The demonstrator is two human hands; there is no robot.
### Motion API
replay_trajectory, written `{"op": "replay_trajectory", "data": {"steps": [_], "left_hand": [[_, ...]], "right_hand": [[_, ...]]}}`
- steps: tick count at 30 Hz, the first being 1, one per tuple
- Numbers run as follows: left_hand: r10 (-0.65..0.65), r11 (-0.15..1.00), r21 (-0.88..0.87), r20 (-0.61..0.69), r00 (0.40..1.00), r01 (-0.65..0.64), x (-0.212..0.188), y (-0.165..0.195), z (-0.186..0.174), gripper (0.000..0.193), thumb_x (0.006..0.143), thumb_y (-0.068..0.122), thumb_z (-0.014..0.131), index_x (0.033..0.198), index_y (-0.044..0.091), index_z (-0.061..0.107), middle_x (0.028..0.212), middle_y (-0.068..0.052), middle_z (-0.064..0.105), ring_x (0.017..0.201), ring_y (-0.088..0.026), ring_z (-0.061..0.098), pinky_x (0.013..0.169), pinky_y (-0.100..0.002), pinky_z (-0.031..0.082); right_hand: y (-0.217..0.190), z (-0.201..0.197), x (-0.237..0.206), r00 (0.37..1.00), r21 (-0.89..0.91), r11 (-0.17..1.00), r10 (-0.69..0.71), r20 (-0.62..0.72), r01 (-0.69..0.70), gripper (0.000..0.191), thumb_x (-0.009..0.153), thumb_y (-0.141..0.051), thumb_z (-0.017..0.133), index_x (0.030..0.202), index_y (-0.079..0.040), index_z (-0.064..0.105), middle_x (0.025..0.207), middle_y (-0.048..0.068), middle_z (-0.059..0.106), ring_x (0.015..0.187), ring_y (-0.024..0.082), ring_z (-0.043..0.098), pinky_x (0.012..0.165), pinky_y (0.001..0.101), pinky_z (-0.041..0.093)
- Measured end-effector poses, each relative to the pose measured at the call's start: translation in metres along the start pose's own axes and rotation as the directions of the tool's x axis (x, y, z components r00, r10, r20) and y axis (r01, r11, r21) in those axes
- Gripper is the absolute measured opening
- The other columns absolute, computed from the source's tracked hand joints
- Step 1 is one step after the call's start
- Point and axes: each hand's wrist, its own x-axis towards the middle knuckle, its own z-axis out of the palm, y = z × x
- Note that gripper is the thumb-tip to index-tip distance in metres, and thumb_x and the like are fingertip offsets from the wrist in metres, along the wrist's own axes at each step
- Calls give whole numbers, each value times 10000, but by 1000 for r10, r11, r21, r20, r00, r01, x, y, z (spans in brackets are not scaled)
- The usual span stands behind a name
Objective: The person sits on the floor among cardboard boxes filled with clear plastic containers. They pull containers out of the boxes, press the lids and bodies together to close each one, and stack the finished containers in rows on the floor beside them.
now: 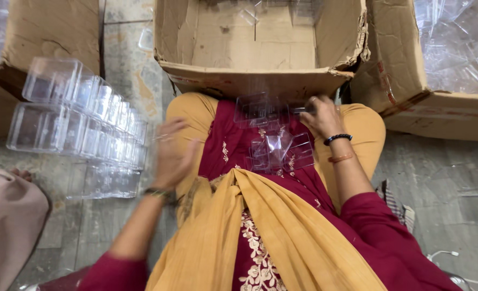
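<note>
The right hand (321,116) has its grip closed on a clear plastic box (255,110); the left hand (171,153) hangs open, blurred.

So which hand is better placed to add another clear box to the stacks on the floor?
Probably the left hand: it hovers open right beside the stacks of clear boxes. The right hand is across the lap, touching a clear box by the cardboard carton.

Single head-worn camera, looking steeply down, close over seated person's lap, facing open brown cardboard box (260,54) ahead on grey stone floor (454,183).
</note>
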Motion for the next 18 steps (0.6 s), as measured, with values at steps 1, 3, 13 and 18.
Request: {"op": "replay_trajectory", "data": {"steps": [1, 3, 13, 18], "left_hand": [[60, 996, 64, 42, 997, -63, 13, -1, 30, 392, 922, 187, 779, 1250, 49, 614, 1347, -157, 600, 1312, -358, 544, 1151, -463, 407], [101, 990, 73, 192, 976, -117, 36, -6, 81, 469, 873, 179, 778, 1289, 48, 608, 1354, -167, 603, 1302, -358, 540, 1115, -482, 408], [112, 986, -158, 341, 933, -60, 51, -8, 171, 709, 859, 58, 700, 1509, 43, 416, 1006, -58, 596, 957, -224, 598, 859, -388, 510], [-232, 596, -659, 406, 884, 459, 55, -11, 115, 578, 977, 323, 690, 1424, 24, 479, 819, 45, 380, 710, -88, 394, 634, -233, 421]], "right_hand": [[-10, -5, -1, 1000, 78, 997, -29, -4, 29, 348, 796, -245, 841, 1024, -29, 690, 1002, 213, 700, 950, 412, 673, 796, 488, 548], [-22, -22, -5, 996, 225, 970, -88, -17, 89, 314, 858, -198, 819, 1030, 0, 647, 964, 190, 706, 888, 380, 700, 764, 439, 573], [-23, -104, -96, 847, 118, 989, 140, -512, -93, 190, 996, 20, 708, 1177, 14, 652, 1091, 175, 675, 954, 295, 708, 851, 372, 588], [-10, -99, -121, 907, -153, 970, 115, -406, -191, 249, 949, -88, 774, 1176, -44, 682, 1185, 155, 637, 1134, 331, 610, 982, 442, 508]]}}
